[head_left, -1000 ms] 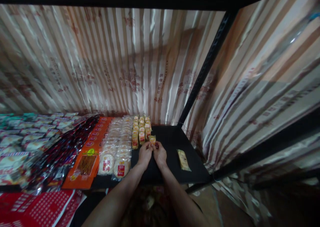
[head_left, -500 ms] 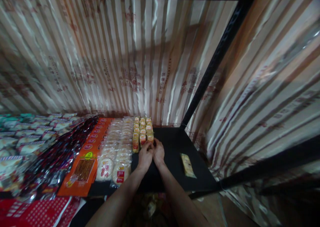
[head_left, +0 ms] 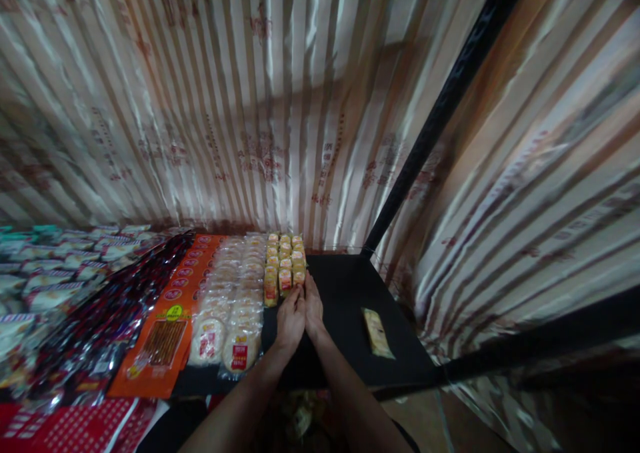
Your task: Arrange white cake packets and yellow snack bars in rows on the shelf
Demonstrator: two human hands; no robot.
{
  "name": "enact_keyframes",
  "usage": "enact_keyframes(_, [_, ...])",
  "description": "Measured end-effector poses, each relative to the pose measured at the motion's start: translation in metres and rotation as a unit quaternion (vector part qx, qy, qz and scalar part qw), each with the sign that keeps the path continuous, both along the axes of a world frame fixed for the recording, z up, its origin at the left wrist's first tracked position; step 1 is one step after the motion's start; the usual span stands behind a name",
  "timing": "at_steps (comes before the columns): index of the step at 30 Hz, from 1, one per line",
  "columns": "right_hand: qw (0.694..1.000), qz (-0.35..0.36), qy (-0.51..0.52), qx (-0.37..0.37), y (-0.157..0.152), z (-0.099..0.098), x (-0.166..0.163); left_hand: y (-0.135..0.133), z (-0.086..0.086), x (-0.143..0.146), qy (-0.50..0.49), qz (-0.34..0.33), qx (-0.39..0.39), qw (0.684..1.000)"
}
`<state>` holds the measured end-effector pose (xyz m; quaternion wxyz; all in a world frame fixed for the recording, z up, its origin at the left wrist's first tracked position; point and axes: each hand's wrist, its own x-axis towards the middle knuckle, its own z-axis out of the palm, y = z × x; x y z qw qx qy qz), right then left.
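Left hand (head_left: 291, 318) at yellow packets (head_left: 285, 278), grip unclear; right hand (head_left: 313, 306) flat, fingers extended.
3 columns aligned; 1 loose packet (head_left: 377, 334) apart.

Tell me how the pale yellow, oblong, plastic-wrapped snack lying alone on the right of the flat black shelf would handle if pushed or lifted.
The pale yellow, oblong, plastic-wrapped snack would probably slide rather than tip, since it lies low along its length on the flat black shelf. Its thin-looking wrapper ends may crumple if pinched there.
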<state>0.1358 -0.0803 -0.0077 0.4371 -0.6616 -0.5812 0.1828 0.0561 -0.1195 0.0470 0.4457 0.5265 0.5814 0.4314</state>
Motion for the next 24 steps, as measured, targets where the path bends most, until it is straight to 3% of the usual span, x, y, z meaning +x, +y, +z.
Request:
enact_keyframes(6, [0.999, 0.044, 0.02, -0.015, 0.001, -0.007, 0.0, -0.001, 0.001, 0.001, 0.014, -0.006, -0.001, 1.0])
enact_keyframes(13, [0.998, -0.014, 0.046, -0.029, -0.015, 0.003, 0.0, -0.014, 0.012, 0.003, 0.053, 0.003, 0.016, 0.998])
enact_keyframes(20, [0.997, -0.058, 0.015, -0.039, -0.067, 0.02, -0.004, -0.054, 0.019, 0.0, 0.118, 0.015, -0.032, 0.992])
enact_keyframes(24, [0.998, -0.034, 0.008, -0.05, -0.104, 0.021, -0.009, -0.083, 0.011, -0.006, 0.133, -0.008, -0.037, 0.99])
